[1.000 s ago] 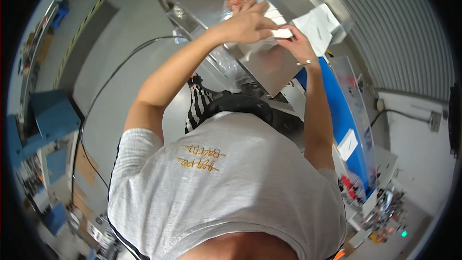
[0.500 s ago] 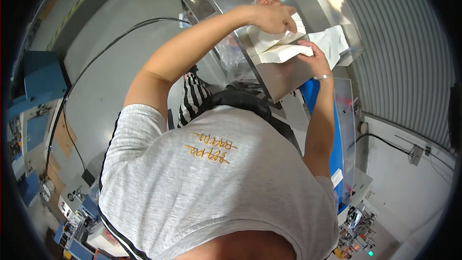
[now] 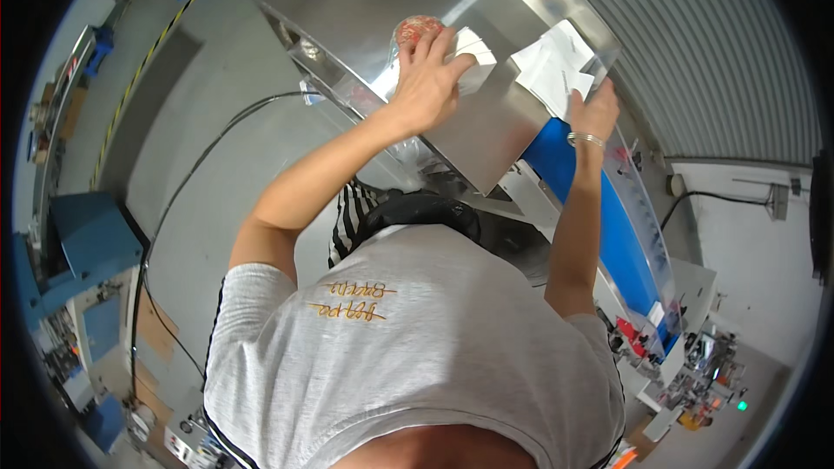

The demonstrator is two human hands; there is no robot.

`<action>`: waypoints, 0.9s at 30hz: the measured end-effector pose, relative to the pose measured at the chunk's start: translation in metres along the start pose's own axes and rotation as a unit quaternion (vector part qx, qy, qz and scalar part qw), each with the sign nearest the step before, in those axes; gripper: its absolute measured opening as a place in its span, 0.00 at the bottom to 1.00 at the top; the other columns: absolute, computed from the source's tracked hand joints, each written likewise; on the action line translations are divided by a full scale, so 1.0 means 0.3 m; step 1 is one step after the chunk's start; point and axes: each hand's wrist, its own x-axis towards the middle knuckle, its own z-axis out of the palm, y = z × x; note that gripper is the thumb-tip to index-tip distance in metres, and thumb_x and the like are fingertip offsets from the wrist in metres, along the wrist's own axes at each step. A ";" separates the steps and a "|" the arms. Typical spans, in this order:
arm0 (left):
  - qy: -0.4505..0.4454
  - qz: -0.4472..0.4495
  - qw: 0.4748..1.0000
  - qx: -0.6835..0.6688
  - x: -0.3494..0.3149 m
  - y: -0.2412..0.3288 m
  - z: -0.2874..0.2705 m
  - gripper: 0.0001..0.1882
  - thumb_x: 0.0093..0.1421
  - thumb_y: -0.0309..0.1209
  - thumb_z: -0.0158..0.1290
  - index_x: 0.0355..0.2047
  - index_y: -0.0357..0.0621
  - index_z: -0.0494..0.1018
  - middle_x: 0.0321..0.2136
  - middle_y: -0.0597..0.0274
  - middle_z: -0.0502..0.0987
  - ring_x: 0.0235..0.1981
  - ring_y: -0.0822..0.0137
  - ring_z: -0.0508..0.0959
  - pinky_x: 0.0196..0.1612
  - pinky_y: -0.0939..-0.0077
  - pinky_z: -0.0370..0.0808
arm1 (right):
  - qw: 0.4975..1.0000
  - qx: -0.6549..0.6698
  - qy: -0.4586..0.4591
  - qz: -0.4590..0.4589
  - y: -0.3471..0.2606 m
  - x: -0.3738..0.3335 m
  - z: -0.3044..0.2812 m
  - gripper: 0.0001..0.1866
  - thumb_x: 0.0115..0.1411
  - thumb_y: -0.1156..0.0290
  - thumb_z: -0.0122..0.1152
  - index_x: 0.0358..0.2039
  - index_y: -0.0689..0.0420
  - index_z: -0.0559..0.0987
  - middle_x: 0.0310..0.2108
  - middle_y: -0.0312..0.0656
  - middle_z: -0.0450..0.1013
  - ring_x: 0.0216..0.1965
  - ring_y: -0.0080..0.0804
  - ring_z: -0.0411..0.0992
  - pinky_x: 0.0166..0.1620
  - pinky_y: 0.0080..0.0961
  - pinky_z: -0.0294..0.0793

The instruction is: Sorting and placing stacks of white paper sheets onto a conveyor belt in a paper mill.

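My left hand (image 3: 427, 82) rests over a stack of white folded papers (image 3: 473, 56) on a shiny metal table (image 3: 486, 135). Its fingers are stretched and spread, the thumb lying on the stack. A round red-and-white patterned thing (image 3: 419, 29), seemingly in clear wrap, lies just beyond my fingertips. On the right, my right hand (image 3: 598, 110), with a bracelet at the wrist, has thumb and fingers around the near end of several loose white papers (image 3: 556, 61). The undersides of its fingers are hidden.
A blue conveyor belt (image 3: 608, 234) with a clear side guard (image 3: 647, 243) runs along my right. Beyond the table stands a corrugated metal wall (image 3: 669, 52). A black cable (image 3: 178, 182) trails over the floor at left, near a blue cabinet (image 3: 95, 230).
My right hand has let go of the folded paper and moved right to the loose papers. My left hand has turned and spread its fingers over the stack. The view has shifted.
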 end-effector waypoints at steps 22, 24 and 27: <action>-0.049 -0.156 0.903 -0.397 0.123 -0.212 -0.059 0.21 0.60 0.46 0.44 0.35 0.40 0.76 0.29 0.59 0.78 0.31 0.66 0.75 0.38 0.72 0.71 | 0.785 0.524 -0.327 -0.048 -0.293 -0.025 0.158 0.25 0.51 0.76 0.65 0.50 0.63 0.68 0.42 0.41 0.73 0.43 0.25 0.71 0.47 0.21 0.71; -0.056 -0.162 0.885 -0.433 0.111 -0.220 -0.061 0.21 0.61 0.45 0.44 0.35 0.38 0.75 0.30 0.60 0.78 0.32 0.68 0.75 0.38 0.73 0.71 | 0.784 0.522 -0.333 -0.048 -0.303 -0.021 0.153 0.25 0.52 0.76 0.65 0.50 0.63 0.68 0.42 0.41 0.72 0.43 0.25 0.71 0.47 0.20 0.71; -0.121 -0.182 0.843 -0.491 0.089 -0.206 -0.088 0.21 0.65 0.43 0.43 0.46 0.38 0.73 0.40 0.58 0.78 0.43 0.68 0.76 0.48 0.75 0.71 | 0.782 0.522 -0.338 -0.036 -0.296 -0.011 0.151 0.25 0.52 0.77 0.65 0.50 0.64 0.68 0.42 0.41 0.72 0.43 0.24 0.71 0.47 0.19 0.70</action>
